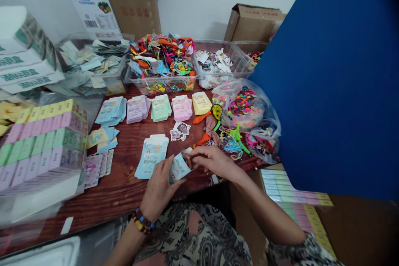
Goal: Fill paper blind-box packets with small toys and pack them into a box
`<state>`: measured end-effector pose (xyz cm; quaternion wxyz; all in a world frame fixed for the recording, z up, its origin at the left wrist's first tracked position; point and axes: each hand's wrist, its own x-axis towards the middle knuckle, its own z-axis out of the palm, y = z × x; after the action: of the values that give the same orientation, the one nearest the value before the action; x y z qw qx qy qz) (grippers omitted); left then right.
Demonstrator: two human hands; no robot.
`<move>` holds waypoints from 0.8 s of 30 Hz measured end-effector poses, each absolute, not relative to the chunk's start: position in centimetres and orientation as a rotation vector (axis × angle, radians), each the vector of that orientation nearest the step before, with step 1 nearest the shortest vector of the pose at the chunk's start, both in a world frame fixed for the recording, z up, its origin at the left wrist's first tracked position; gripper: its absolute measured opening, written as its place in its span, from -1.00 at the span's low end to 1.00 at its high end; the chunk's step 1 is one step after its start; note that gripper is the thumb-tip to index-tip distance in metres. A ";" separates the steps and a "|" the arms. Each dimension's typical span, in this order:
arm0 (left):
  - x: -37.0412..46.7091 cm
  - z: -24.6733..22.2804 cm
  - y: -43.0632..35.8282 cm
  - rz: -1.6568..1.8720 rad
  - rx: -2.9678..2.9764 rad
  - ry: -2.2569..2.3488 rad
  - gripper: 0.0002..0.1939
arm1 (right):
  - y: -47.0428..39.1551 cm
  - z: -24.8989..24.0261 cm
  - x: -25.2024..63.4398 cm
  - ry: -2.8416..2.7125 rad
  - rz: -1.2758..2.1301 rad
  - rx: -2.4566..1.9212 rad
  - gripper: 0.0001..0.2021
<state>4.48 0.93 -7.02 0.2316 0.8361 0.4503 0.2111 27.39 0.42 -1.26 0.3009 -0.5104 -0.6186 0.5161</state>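
My left hand (160, 185) is wrapped round a small light-blue printed box (179, 168), tilted toward the right. At the box's right end, the fingers of my right hand (208, 160) are pinched together; what they hold is mostly hidden. Flat blue cartons (152, 153) lie in a stack just left of the box. Beyond my hands are character stickers (180, 131), an orange balloon (202, 139), a brownish balloon (212, 124) and a tangle of coloured strings (233, 145).
Stacks of blue (110, 110), purple (136, 108), green (160, 107), pink (181, 107) and yellow cartons (202, 103) form a row. Behind stand clear bins (166, 83) of small toys. Filled boxes (46, 145) stand left, a bag of trinkets (246, 108) right. A blue panel (327, 91) blocks the right side.
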 end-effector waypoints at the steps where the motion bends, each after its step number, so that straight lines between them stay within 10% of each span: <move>1: 4.6 -7.0 0.8 0.579 2.309 1.227 -0.26 | 0.5 -1.3 27.2 -1.739 1.240 -1.415 -0.79; 6: 5.0 -7.3 0.7 0.598 2.376 1.218 -0.27 | 1.0 -1.6 25.8 -2.021 0.810 -1.695 -0.80; 13: 4.5 -7.3 0.8 0.633 2.330 1.300 -0.29 | -0.1 -1.5 26.3 -1.739 1.440 -1.432 -0.80; 24: 5.0 -7.3 1.1 0.662 2.368 1.279 -0.30 | -0.4 -1.8 25.7 -1.482 1.341 -1.516 -0.71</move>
<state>4.97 1.08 -7.28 0.1839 0.8399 0.4535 0.2347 25.73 -0.36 -1.85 0.3112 -0.5743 -0.5613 0.5081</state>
